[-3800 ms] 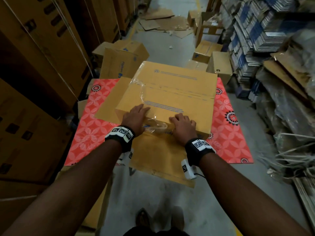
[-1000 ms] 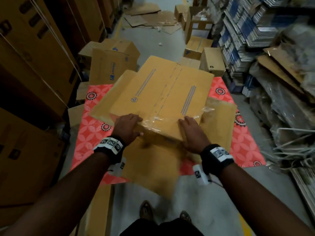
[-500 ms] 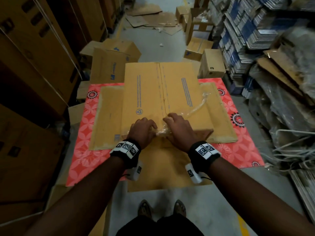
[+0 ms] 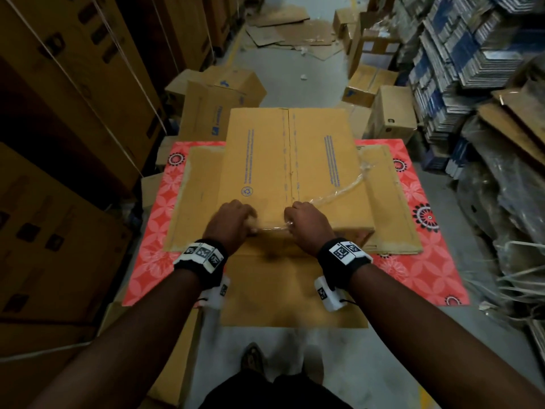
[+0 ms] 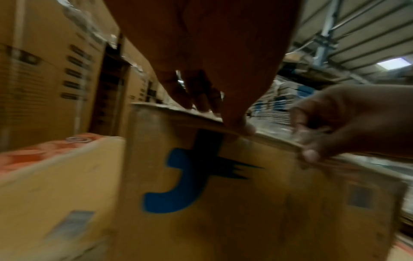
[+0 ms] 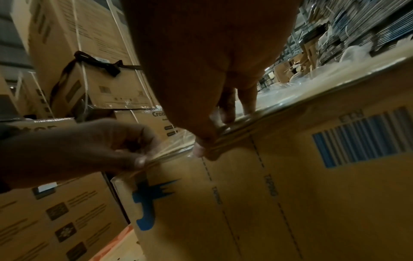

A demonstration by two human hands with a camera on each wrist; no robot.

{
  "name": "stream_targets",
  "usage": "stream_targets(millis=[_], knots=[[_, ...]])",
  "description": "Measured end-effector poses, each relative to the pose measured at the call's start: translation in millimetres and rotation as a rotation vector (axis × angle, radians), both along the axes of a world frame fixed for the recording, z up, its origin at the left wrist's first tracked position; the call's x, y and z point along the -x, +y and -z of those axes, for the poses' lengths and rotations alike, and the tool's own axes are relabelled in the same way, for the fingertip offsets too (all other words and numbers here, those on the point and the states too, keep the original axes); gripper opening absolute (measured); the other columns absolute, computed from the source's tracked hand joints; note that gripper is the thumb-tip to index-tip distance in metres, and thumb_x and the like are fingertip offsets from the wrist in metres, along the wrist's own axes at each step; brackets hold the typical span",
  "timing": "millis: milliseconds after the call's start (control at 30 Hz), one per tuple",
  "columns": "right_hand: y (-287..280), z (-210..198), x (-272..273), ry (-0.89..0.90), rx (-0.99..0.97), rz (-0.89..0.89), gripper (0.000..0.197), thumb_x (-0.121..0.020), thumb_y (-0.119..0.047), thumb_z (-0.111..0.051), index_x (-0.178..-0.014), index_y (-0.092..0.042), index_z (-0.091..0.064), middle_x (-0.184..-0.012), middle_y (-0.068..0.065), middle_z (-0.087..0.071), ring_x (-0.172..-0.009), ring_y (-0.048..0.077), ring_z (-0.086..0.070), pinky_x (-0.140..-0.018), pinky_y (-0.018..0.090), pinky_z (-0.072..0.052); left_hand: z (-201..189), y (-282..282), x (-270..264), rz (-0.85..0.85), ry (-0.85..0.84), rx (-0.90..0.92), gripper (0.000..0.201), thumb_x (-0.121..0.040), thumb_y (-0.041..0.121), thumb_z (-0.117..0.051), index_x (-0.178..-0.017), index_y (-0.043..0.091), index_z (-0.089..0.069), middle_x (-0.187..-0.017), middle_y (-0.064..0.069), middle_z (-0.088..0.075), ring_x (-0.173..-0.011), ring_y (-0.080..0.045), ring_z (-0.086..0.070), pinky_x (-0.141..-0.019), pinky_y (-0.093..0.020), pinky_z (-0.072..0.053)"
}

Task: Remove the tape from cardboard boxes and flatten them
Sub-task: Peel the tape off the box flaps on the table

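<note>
A brown cardboard box (image 4: 289, 160) stands on a red patterned mat (image 4: 413, 261), its side flaps spread flat to left, right and near. Clear tape (image 4: 339, 191) trails loose from the right edge of the box top down to the near edge. My left hand (image 4: 236, 221) and right hand (image 4: 303, 222) sit side by side on that near top edge. In the right wrist view my right hand (image 6: 212, 134) pinches the tape (image 6: 176, 150) against the box edge. The left hand (image 6: 125, 155) pinches the same strip, stretched between them. In the left wrist view the left hand (image 5: 225, 114) has its thumb on the box edge.
More boxes (image 4: 218, 107) stand behind the mat, and a smaller one (image 4: 392, 113) at back right. Tall strapped cartons (image 4: 73, 113) wall the left. Stacked flat stock (image 4: 457, 69) and plastic wrap (image 4: 501, 187) crowd the right. Flattened cardboard (image 4: 289, 28) lies on the far floor.
The box has been turned round on the mat and now sits square with its seam pointing away. My hands have drawn slightly apart along the near edge, with the tape between them.
</note>
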State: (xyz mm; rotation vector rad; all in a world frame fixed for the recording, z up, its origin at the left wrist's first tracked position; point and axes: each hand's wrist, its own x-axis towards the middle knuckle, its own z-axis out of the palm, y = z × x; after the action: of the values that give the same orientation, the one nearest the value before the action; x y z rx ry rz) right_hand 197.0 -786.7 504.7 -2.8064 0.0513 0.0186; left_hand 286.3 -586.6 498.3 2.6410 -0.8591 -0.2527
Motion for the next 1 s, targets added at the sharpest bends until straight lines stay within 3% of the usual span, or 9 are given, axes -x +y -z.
stream_targets(millis=[67,133,267,400,500,633,700,767,1000], knots=[[-3,1,0,0.002,-0.033,0.0,0.009,-0.083,-0.016,-0.066,-0.089,-0.017,-0.06,-0.091,0.004,-0.056,-0.09,0.025,-0.052,-0.064,0.03,-0.035,1,20,-6,-0.036,-0.026,-0.045,0.022,-0.072,0.033,-0.074,-0.089,0.034,-0.06,-0.091,0.005,-0.054,-0.089,-0.023,-0.053,-0.076,-0.039,-0.046],[-6,0,-1,0.011,-0.07,0.003,0.01,-0.082,-0.019,-0.069,-0.087,-0.017,-0.061,-0.088,0.003,-0.056,-0.088,0.025,-0.053,-0.064,0.03,-0.033,-1,29,-7,0.001,-0.032,-0.049,0.017,-0.073,0.034,-0.07,-0.085,0.036,-0.059,-0.09,0.006,-0.055,-0.089,-0.024,-0.052,-0.076,-0.04,-0.045],[-9,-5,-4,0.051,-0.117,0.031,0.009,-0.082,-0.023,-0.071,-0.084,-0.019,-0.063,-0.085,-0.002,-0.055,-0.084,0.021,-0.054,-0.064,0.029,-0.033,-4,28,-15,0.056,-0.014,-0.073,0.024,-0.075,0.022,-0.067,-0.076,0.041,-0.053,-0.083,0.009,-0.06,-0.085,-0.024,-0.055,-0.075,-0.041,-0.047],[-9,-5,-5,0.069,-0.145,0.071,0.011,-0.082,-0.022,-0.071,-0.082,-0.019,-0.061,-0.089,0.001,-0.06,-0.086,0.022,-0.057,-0.068,0.032,-0.044,-9,20,-8,0.009,0.058,-0.112,0.033,-0.068,0.01,-0.066,-0.07,0.037,-0.048,-0.082,0.01,-0.059,-0.085,-0.021,-0.056,-0.073,-0.037,-0.046],[-4,0,-2,0.065,-0.119,0.096,0.016,-0.082,-0.022,-0.073,-0.086,-0.016,-0.059,-0.094,0.006,-0.06,-0.089,0.026,-0.057,-0.071,0.033,-0.046,-2,20,3,-0.032,0.045,-0.077,0.034,-0.07,0.018,-0.077,-0.079,0.034,-0.049,-0.089,0.009,-0.053,-0.083,-0.019,-0.052,-0.064,-0.031,-0.038],[4,7,2,0.031,-0.099,0.105,0.021,-0.084,-0.021,-0.072,-0.095,-0.012,-0.057,-0.099,0.01,-0.058,-0.095,0.027,-0.053,-0.071,0.029,-0.033,4,33,5,-0.106,-0.015,0.058,0.043,-0.073,0.019,-0.079,-0.109,0.023,-0.055,-0.105,0.001,-0.05,-0.089,-0.018,-0.047,-0.075,-0.032,-0.042],[4,7,2,0.031,-0.101,0.107,0.022,-0.085,-0.021,-0.071,-0.097,-0.011,-0.057,-0.101,0.011,-0.057,-0.096,0.028,-0.052,-0.072,0.028,-0.032,5,44,0,-0.116,-0.101,0.008,0.026,-0.075,0.019,-0.075,-0.097,0.024,-0.061,-0.104,-0.001,-0.053,-0.093,-0.023,-0.049,-0.078,-0.037,-0.042],[3,6,1,0.036,-0.093,0.094,0.022,-0.085,-0.021,-0.071,-0.098,-0.01,-0.057,-0.101,0.011,-0.057,-0.097,0.029,-0.053,-0.072,0.029,-0.032,4,55,-7,-0.061,-0.074,0.018,0.016,-0.079,0.013,-0.069,-0.084,0.025,-0.06,-0.094,0.0,-0.054,-0.088,-0.027,-0.052,-0.077,-0.041,-0.045],[2,4,0,0.054,-0.113,0.108,0.02,-0.085,-0.022,-0.07,-0.094,-0.01,-0.058,-0.099,0.012,-0.059,-0.094,0.029,-0.054,-0.071,0.029,-0.033,4,57,-28,0.171,-0.004,-0.04,0.027,-0.074,0.001,-0.059,-0.076,0.028,-0.053,-0.077,0.006,-0.053,-0.075,-0.025,-0.051,-0.069,-0.044,-0.048]])
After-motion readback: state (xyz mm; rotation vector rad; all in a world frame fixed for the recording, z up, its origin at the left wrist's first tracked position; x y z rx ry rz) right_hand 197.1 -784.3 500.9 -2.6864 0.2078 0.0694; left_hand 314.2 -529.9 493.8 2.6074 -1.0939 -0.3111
